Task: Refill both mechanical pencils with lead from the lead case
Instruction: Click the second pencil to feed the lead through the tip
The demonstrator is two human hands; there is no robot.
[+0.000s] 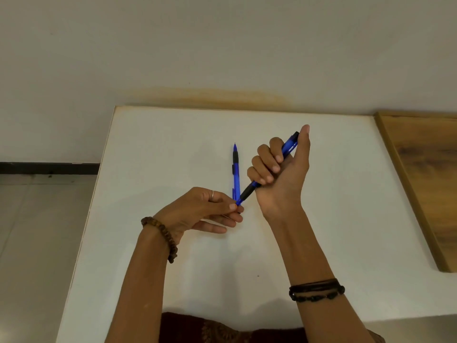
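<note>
Pencil in right hand, tip at left hand fingertips.

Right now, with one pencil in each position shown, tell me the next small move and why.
Probably ease the tip free with the left hand, which pinches the tip end of the held pencil while the right hand grips its barrel. The second pencil lies on the white table. No lead case is in view.
</note>
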